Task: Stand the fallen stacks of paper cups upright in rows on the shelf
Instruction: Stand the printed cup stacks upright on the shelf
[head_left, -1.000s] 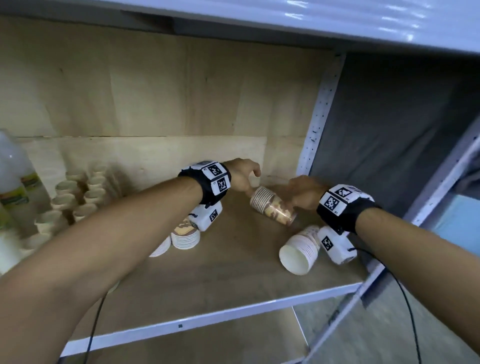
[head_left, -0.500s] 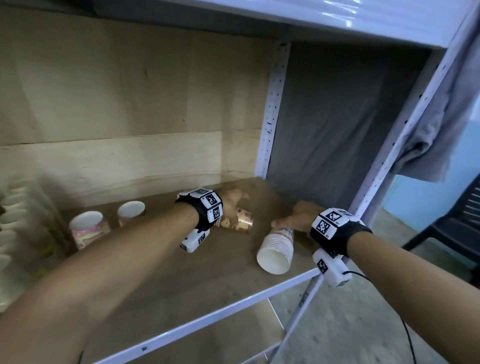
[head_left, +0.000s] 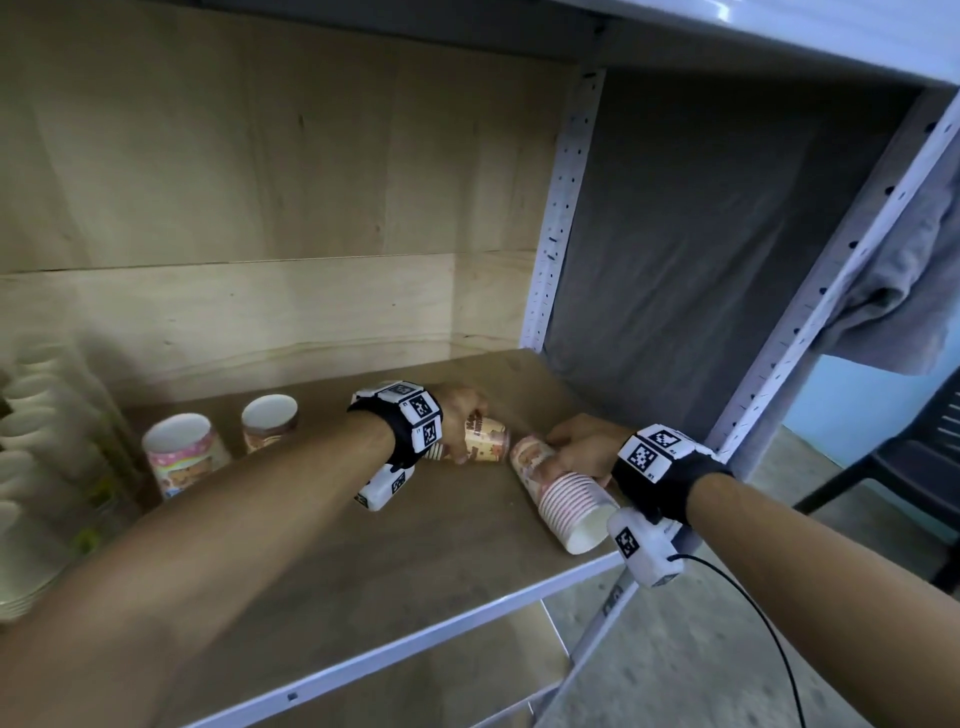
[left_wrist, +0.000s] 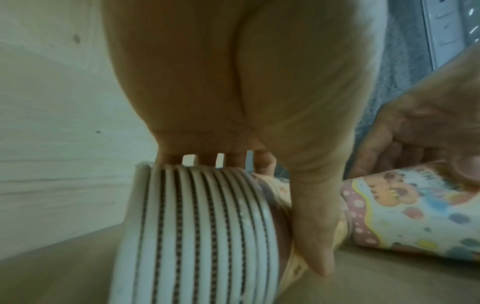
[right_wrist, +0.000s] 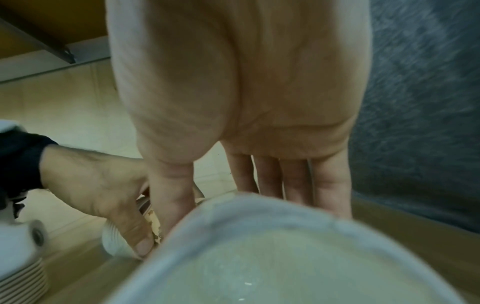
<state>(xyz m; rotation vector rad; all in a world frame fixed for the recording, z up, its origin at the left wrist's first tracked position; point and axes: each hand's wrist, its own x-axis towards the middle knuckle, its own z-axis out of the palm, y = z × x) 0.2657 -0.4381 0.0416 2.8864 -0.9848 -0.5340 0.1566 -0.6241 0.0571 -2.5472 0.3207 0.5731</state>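
Two stacks of printed paper cups lie on their sides on the brown shelf board (head_left: 363, 561). My left hand (head_left: 457, 415) grips the farther fallen stack (head_left: 483, 441) from above, fingers and thumb curled round it; its white rims (left_wrist: 202, 236) fill the left wrist view. My right hand (head_left: 576, 447) holds the nearer fallen stack (head_left: 561, 493), whose open mouth (right_wrist: 285, 257) points at the shelf's front edge. Thumb and fingers lie along its two sides. Two stacks stand upright at the left, a pink one (head_left: 184, 454) and a brown one (head_left: 270, 421).
Rows of plain white cup stacks (head_left: 36, 467) stand at the far left. A wooden back panel (head_left: 260, 208) and a grey cloth side wall (head_left: 701, 260) close the shelf. A white perforated post (head_left: 821, 291) rises at the front right corner. A lower shelf (head_left: 415, 675) lies below.
The view has swung right. My left hand has dropped onto the farther fallen stack and closed round it. My right hand has taken hold of the nearer stack at the front edge.
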